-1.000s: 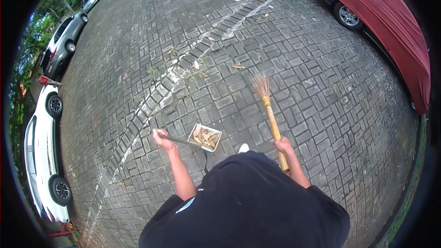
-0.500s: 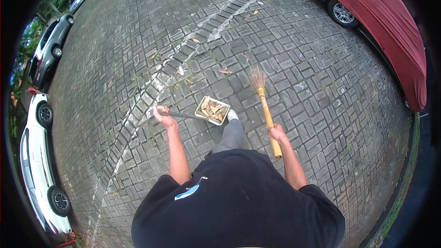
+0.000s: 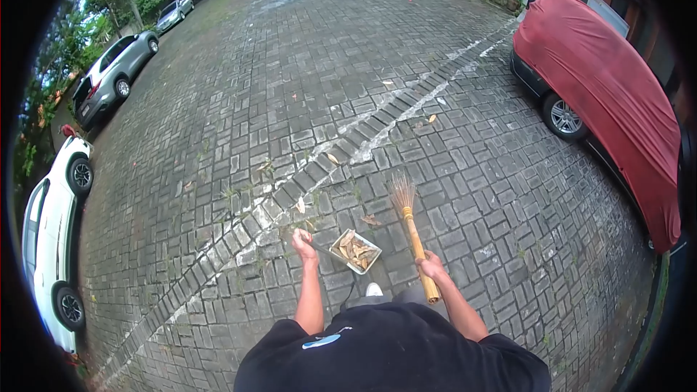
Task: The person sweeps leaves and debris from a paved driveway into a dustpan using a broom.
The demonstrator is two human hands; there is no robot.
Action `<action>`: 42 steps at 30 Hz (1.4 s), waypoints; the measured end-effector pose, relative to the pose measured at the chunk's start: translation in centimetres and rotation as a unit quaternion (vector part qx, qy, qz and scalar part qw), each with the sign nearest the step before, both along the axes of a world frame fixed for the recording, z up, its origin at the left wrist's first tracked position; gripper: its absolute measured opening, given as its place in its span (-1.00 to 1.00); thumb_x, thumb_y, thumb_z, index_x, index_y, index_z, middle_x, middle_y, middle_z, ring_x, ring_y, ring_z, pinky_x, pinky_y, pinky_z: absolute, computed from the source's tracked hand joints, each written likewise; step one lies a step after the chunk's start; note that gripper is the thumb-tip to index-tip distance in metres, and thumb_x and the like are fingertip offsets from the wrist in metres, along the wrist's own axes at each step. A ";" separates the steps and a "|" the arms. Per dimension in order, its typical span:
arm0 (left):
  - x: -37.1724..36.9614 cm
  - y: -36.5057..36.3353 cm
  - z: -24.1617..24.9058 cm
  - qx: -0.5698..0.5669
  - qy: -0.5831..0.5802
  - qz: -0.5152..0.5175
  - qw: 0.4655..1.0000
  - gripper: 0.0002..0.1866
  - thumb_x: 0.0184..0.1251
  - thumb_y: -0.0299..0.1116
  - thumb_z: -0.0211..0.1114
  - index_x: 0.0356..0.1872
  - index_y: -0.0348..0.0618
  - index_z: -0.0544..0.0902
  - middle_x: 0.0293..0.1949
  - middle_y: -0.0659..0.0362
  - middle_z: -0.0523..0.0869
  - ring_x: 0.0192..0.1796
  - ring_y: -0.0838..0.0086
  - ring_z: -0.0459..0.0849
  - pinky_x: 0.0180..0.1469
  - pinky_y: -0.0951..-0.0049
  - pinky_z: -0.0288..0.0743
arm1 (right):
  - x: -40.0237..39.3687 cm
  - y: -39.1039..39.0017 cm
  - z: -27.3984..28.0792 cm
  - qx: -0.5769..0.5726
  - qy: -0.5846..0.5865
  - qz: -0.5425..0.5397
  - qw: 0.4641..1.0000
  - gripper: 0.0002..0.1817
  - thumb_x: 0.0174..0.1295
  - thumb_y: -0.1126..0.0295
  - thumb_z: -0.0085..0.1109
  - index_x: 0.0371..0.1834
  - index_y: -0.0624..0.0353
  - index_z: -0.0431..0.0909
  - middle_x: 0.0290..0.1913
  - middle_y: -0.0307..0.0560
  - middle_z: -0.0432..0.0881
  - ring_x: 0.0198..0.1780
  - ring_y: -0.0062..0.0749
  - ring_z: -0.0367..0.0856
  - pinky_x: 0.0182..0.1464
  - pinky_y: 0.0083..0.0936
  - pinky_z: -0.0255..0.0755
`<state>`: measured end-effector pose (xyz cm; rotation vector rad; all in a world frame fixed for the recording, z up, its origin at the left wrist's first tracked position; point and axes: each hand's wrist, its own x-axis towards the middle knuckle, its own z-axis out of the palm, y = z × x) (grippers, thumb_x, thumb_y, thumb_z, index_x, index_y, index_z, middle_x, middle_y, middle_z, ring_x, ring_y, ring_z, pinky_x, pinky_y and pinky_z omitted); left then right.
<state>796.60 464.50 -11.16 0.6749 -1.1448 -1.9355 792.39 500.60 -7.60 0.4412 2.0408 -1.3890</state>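
My left hand [image 3: 303, 244] is closed around the dark handle of a dustpan [image 3: 346, 263]. Several dry brown leaves [image 3: 355, 250] lie in the pan, which is in front of my body. In my right hand [image 3: 432, 265] is a stick broom [image 3: 414, 236], gripped near the lower end of its thick wooden handle. Its thin bristles point forward, away from me, to the right of the pan. A loose brown leaf [image 3: 371, 221] lies on the paving between the pan and the bristles.
More fallen leaves, one a pale leaf [image 3: 300, 205], are scattered along a whitish strip of bricks [image 3: 363, 131] crossing the paving. Parked along the left are a white car [image 3: 54, 225] and grey cars [image 3: 120, 65]. A car under a red cover [image 3: 602, 94] stands right.
My view has tilted up, showing more of the lot ahead. The dustpan has swung forward past my white shoe, leaves still inside. Both hands keep their grips.
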 end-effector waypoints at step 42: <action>-16.0 8.4 0.1 -0.051 -0.127 0.048 0.989 -0.63 0.31 -0.19 -0.18 -0.67 -0.13 0.29 -0.65 0.23 0.29 -0.51 0.48 0.29 -0.33 0.43 0.23 | -32.6 8.6 -6.2 0.021 -0.169 0.206 0.963 -0.54 0.09 0.36 -0.02 0.08 0.32 0.37 -0.45 0.04 0.55 -0.59 -0.29 0.54 -0.55 -0.39 0.41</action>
